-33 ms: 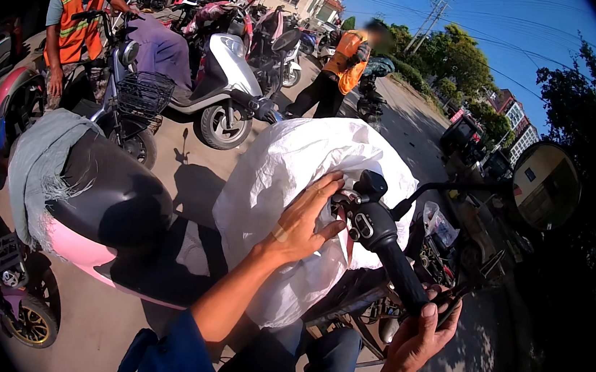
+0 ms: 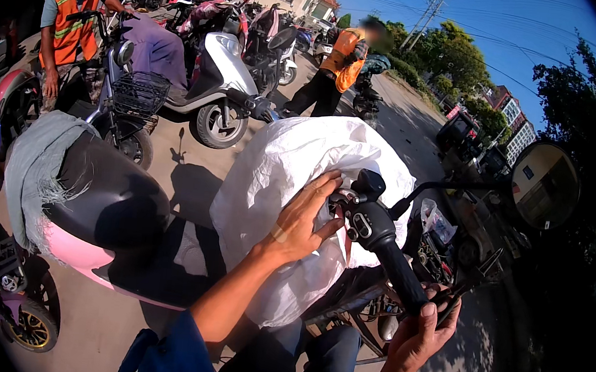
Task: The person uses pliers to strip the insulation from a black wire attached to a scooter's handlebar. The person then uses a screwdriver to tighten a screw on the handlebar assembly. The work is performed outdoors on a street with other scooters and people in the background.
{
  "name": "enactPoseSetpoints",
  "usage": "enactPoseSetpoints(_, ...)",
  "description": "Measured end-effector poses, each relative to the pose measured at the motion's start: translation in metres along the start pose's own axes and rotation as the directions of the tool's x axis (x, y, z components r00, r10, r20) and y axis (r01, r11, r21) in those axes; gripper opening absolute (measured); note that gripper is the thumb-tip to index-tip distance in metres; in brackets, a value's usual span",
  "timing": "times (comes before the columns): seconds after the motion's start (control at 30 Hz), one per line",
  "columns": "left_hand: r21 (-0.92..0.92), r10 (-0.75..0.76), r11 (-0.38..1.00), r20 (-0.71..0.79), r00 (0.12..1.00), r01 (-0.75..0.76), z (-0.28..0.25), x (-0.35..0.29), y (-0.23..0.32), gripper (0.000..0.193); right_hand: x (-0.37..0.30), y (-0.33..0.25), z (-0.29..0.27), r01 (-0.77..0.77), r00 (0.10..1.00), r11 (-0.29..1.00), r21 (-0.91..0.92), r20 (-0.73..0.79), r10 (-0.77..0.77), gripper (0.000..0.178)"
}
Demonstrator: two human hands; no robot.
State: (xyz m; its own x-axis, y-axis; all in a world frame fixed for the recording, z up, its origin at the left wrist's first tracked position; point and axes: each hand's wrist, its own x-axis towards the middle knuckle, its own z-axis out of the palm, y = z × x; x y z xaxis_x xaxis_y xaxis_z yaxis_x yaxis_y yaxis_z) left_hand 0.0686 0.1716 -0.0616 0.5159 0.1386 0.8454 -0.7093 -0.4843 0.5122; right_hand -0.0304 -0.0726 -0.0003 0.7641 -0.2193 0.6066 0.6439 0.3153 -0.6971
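Observation:
My left hand (image 2: 301,221) lies on a crumpled white plastic sheet (image 2: 259,175), fingers stretched out and together, with its thumb pointing at the switch housing (image 2: 373,227) of a handlebar. A beige plaster is stuck near its wrist. At the outer end of the black handlebar grip (image 2: 404,277), my right hand (image 2: 426,334) is closed, the thumb pressed against the grip's end. Its other fingers are partly hidden behind the grip and the brake lever (image 2: 473,281). A round mirror (image 2: 546,187) stands out on a black stem to the right.
At left sits a pink scooter with a black seat (image 2: 112,192) and a grey cloth (image 2: 30,172). A silver scooter (image 2: 223,69) and a basket bike (image 2: 141,93) are parked beyond. Two people in orange vests (image 2: 73,13) and jackets (image 2: 344,56) stand farther off.
The whole view has shifted very slightly. Both hands keep their places on the sheet and the grip.

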Motion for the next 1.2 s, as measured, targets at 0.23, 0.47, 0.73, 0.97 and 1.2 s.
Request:
enactPoseSetpoints(0.23,0.075,0.152,0.986,-0.003,0.988,-0.152,-0.006,0.016,0.006,0.077,-0.009,-0.007,0.004,-0.043,0.999,0.999,-0.021,0.006,0.043,0.05)
enactPoseSetpoints(0.47,0.167,0.268,0.95,-0.002,0.964,-0.264,-0.002,0.019,0.007,0.08,-0.021,-0.008,0.006,-0.115,0.993,0.993,0.028,-0.005,0.115,0.05)
enactPoseSetpoints(0.73,0.262,0.176,0.947,0.055,0.983,-0.184,0.009,0.031,0.031,0.081,-0.014,-0.011,-0.001,-0.171,0.98,0.985,0.006,0.104,0.169,0.041)
enactPoseSetpoints(0.97,0.26,-0.092,0.963,0.063,0.994,0.073,0.016,0.026,0.031,0.085,0.005,-0.008,-0.032,-0.454,0.852,0.883,0.123,0.35,0.389,0.027)
enactPoseSetpoints(1.2,0.268,-0.13,0.954,-0.023,0.991,0.132,0.02,0.026,0.01,0.097,0.021,0.031,-0.066,-0.547,0.64,0.834,-0.068,0.608,0.469,0.029)
